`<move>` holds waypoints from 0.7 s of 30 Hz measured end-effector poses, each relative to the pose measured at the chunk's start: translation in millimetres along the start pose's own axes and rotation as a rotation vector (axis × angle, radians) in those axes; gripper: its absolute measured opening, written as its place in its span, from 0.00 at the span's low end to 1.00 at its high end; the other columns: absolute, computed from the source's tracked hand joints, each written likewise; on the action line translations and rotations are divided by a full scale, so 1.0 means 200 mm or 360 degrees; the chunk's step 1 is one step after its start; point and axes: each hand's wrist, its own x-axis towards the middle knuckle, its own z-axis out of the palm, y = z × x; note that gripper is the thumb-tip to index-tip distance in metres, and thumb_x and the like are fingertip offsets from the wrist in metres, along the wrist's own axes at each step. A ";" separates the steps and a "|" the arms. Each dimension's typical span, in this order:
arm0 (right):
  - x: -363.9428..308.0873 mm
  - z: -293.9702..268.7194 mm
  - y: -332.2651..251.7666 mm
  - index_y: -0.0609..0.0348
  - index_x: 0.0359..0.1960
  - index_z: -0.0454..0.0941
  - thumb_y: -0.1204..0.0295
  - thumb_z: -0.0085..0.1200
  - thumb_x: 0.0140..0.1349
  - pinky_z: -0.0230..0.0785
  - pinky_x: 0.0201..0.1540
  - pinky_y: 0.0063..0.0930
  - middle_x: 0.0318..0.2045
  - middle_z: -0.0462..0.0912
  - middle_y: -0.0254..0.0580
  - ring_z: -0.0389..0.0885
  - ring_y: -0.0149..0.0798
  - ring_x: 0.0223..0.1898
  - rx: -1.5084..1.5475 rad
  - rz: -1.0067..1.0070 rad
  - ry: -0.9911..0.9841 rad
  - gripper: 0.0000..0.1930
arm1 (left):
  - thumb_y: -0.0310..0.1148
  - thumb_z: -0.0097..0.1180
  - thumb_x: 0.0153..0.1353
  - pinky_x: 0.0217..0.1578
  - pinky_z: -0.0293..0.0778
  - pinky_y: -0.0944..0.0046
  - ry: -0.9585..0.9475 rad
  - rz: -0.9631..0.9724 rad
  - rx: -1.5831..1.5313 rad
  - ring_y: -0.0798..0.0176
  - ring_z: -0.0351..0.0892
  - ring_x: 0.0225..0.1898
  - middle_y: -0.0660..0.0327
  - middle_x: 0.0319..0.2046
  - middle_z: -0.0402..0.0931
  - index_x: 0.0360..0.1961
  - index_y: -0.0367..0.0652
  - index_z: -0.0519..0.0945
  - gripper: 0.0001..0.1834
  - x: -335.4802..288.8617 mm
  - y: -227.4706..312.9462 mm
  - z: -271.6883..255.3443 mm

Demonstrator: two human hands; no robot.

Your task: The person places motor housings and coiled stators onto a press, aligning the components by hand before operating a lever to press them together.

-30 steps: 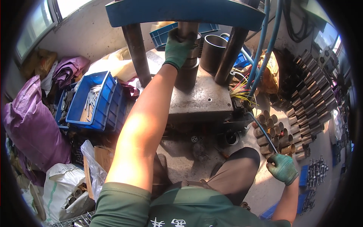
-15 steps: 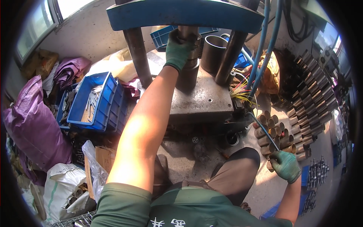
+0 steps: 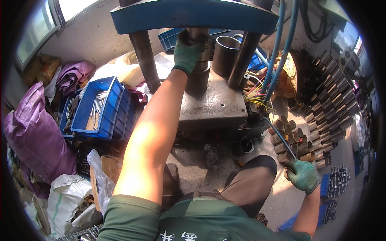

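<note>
Evidently the right hand (image 3: 303,176) grips a lever (image 3: 280,137) and the left hand (image 3: 186,54), fingertips obscured, a cylinder (image 3: 205,54).

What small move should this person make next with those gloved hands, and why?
Probably ease the left hand clear of the metal column before the right hand shifts the lever: the left is against the column's upper part, just below the blue crossbar, where it might get pinched.
</note>
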 end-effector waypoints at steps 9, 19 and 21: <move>0.01 0.01 0.04 0.60 0.46 0.88 0.67 0.58 0.63 0.80 0.45 0.46 0.39 0.89 0.54 0.88 0.57 0.41 -0.0092 -0.0033 -0.0225 0.14 | 0.52 0.78 0.54 0.64 0.75 0.55 -0.0006 -0.0001 -0.0066 0.46 0.81 0.61 0.41 0.60 0.79 0.66 0.31 0.70 0.48 0.03 -0.05 0.00; 0.00 0.03 0.04 0.60 0.49 0.88 0.69 0.59 0.64 0.81 0.45 0.43 0.40 0.89 0.53 0.89 0.56 0.41 0.0166 0.0105 0.0008 0.15 | 0.48 0.77 0.56 0.64 0.75 0.56 -0.0004 -0.0018 -0.0133 0.48 0.81 0.62 0.44 0.60 0.80 0.66 0.34 0.71 0.44 0.02 -0.04 0.00; -0.01 0.03 0.06 0.60 0.49 0.88 0.70 0.59 0.64 0.81 0.46 0.43 0.41 0.89 0.54 0.89 0.56 0.41 0.0131 0.0045 -0.0045 0.15 | 0.48 0.77 0.56 0.64 0.75 0.56 -0.0011 -0.0020 -0.0134 0.49 0.81 0.61 0.45 0.59 0.80 0.66 0.34 0.72 0.44 0.01 -0.03 0.01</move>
